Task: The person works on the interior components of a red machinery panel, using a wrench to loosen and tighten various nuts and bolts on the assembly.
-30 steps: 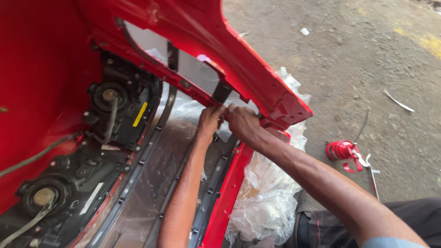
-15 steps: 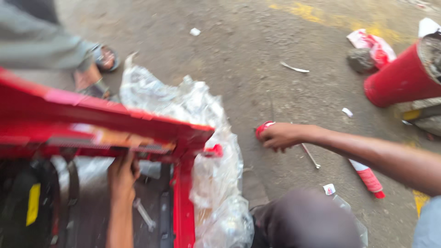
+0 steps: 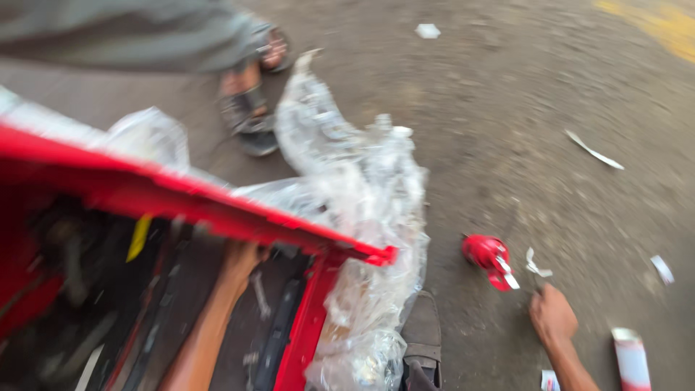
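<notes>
The left hand (image 3: 242,255) is pressed up against the underside of the red panel (image 3: 181,199), inside the dark cavity with its black strips (image 3: 279,337); its fingers are hidden by the panel edge and blur, so I cannot tell whether they grip anything. The right hand (image 3: 552,316) rests low on the concrete floor (image 3: 507,108), fingers curled loosely together and closed on nothing I can make out, just beside a small red tool (image 3: 490,259) with white scraps (image 3: 537,264) next to it. Crumpled clear plastic sheet (image 3: 362,217) hangs over the panel's corner between the 2 hands. Another person's sandalled foot (image 3: 250,108) stands near the panel's far side. Likely risks: with only 1 hand steadying it the panel could shift or drop, and the loose plastic could snag or slide underfoot
</notes>
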